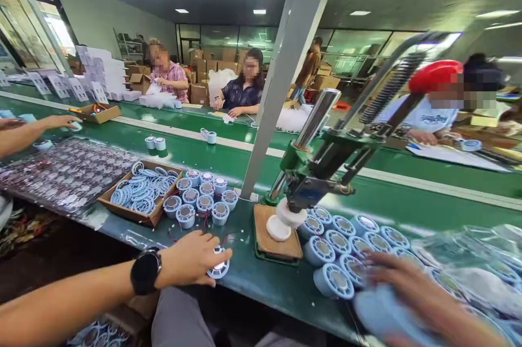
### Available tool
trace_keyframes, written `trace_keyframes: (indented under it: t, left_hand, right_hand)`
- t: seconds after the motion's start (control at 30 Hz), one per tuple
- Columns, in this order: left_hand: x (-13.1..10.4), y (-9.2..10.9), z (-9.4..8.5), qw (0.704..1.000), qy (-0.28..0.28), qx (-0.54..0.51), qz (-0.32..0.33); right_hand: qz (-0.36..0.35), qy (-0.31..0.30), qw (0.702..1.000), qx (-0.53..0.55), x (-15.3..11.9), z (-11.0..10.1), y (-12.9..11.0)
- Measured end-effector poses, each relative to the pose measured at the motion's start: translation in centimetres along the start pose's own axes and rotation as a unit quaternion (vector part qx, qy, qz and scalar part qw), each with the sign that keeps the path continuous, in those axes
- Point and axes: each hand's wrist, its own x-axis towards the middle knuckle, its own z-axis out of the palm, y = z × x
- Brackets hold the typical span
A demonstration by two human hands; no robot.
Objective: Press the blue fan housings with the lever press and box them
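Note:
My left hand [191,261], with a black watch at its wrist, is closed around a light-blue round housing [220,270] at the table's front edge; the housing has a slotted rim and a silvery centre. Motion smears my right hand [420,292] at the lower right. Between its fingers and thumb is a blurred light-blue round housing [381,311]. Beside it stand several similar housings [334,280] with metal discs on top. Between my hands is a green lever press [314,189] with a red handle knob [434,76], a white pressing head [290,213] and a white round seat [278,228].
A cardboard box of light-blue rings [142,192] stands left, next to several grouped housings [204,200]. A grey post [281,80] rises behind the press. Clear plastic bags [477,260] lie right. A co-worker's hand [57,123] reaches in at left; other people sit across.

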Motion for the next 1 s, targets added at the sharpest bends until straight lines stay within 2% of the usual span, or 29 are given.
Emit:
trace_keyframes:
  t: [0.07,0.13,0.17,0.23,0.33,0.43,0.53,0.67,0.73,0.8,0.87,0.9,1.0]
  left_hand:
    - [0.0,0.7,1.9,1.000,0.009,0.016,-0.017]
    - [0.2,0.2,3.0,0.998,0.024,0.032,-0.039]
    - [0.3,-0.3,3.4,0.998,0.033,0.036,-0.050]
    - [0.2,-1.3,4.0,0.995,0.058,0.039,-0.076]
    - [-0.2,-2.7,4.9,0.986,0.113,0.042,-0.112]
    - [-0.3,-3.8,5.8,0.979,0.161,0.062,-0.105]
    - [-0.1,-4.0,6.4,0.976,0.174,0.075,-0.107]
    - [0.0,-3.9,6.5,0.974,0.175,0.043,-0.137]
    - [-0.9,-5.1,5.8,0.971,0.176,0.010,-0.158]
    - [-2.3,-7.6,4.8,0.957,0.163,-0.023,-0.240]
    - [-4.1,-11.3,3.8,0.927,0.137,-0.043,-0.346]
    - [-4.9,-13.2,3.5,0.917,0.125,-0.046,-0.377]
    - [-6.3,-17.9,3.6,0.909,0.088,-0.067,-0.401]
  right_hand:
    - [-0.073,-0.119,0.990,-0.027,2.3,4.8,-6.4]
    - [-0.072,-0.187,0.979,-0.034,6.1,9.3,-10.8]
    - [-0.067,-0.206,0.975,-0.044,8.0,11.3,-12.2]
    - [-0.055,-0.221,0.971,-0.070,11.3,14.5,-13.4]
    - [-0.054,-0.216,0.971,-0.088,14.3,17.6,-12.9]
    - [-0.052,-0.207,0.974,-0.080,15.5,19.5,-11.6]
    - [-0.045,-0.183,0.980,-0.064,16.0,21.1,-10.3]
    - [-0.038,-0.093,0.993,-0.063,15.7,23.1,-8.9]
    - [-0.027,-0.034,0.994,-0.098,15.1,23.5,-8.6]
    - [-0.009,0.017,0.991,-0.134,14.4,23.6,-9.0]
    - [0.018,0.047,0.986,-0.157,13.7,23.6,-10.0]
    - [0.031,0.053,0.985,-0.163,13.5,23.6,-10.6]
    - [0.055,0.061,0.983,-0.162,12.9,24.0,-12.5]
